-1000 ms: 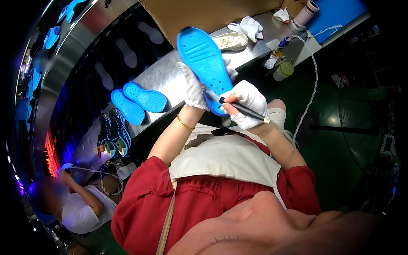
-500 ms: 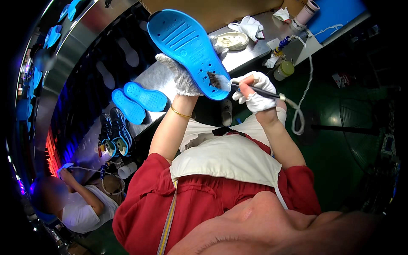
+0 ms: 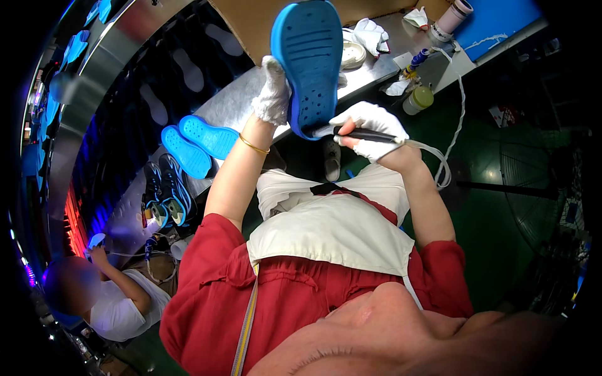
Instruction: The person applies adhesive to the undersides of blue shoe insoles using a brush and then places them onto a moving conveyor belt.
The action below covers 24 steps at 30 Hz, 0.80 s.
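1. a brown cardboard sheet or box wall (image 3: 251,22) stood at the back of the metal bench (image 3: 232,103), plain and flat.
2. a small jar with a yellowish-green lid (image 3: 418,99) sat near the bench's right end.
3. a pale cylindrical roll or tube (image 3: 453,15) stood at the upper right, beside a blue panel (image 3: 498,19).
4. no signs or screens were visible.
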Motion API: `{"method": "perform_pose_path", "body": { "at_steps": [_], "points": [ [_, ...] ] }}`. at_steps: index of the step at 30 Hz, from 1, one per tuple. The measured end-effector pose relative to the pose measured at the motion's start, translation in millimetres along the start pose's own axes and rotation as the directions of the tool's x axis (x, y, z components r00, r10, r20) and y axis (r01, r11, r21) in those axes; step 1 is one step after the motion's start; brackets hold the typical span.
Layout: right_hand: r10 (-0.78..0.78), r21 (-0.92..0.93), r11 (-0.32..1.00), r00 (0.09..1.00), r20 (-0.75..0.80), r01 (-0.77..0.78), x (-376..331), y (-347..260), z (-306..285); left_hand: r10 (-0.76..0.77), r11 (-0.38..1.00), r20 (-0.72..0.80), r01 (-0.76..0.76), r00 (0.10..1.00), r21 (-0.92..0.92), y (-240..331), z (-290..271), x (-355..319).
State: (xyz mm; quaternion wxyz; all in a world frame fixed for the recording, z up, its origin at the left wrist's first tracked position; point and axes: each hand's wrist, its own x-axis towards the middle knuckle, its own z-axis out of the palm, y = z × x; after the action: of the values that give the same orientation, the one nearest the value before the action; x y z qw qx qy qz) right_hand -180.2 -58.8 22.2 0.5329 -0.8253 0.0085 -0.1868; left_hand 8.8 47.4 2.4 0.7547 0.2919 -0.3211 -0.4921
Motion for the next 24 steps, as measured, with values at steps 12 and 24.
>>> {"method": "perform_pose_path", "body": {
  "at_steps": [12,24],
  "points": [
    [-0.001,-0.071,0.997,0.998,0.069,0.006,11.7,8.5,-1.4,-0.25,0.889,-0.235,0.319,0.939,0.33,-8.6,-25.5,33.1],
    [0.103,0.011,0.994,0.974,0.202,-0.108,26.0,9.5,-28.5,-0.279,0.821,-0.328,0.401,0.903,0.405,-2.2,-9.9,30.4]
  ]
}}
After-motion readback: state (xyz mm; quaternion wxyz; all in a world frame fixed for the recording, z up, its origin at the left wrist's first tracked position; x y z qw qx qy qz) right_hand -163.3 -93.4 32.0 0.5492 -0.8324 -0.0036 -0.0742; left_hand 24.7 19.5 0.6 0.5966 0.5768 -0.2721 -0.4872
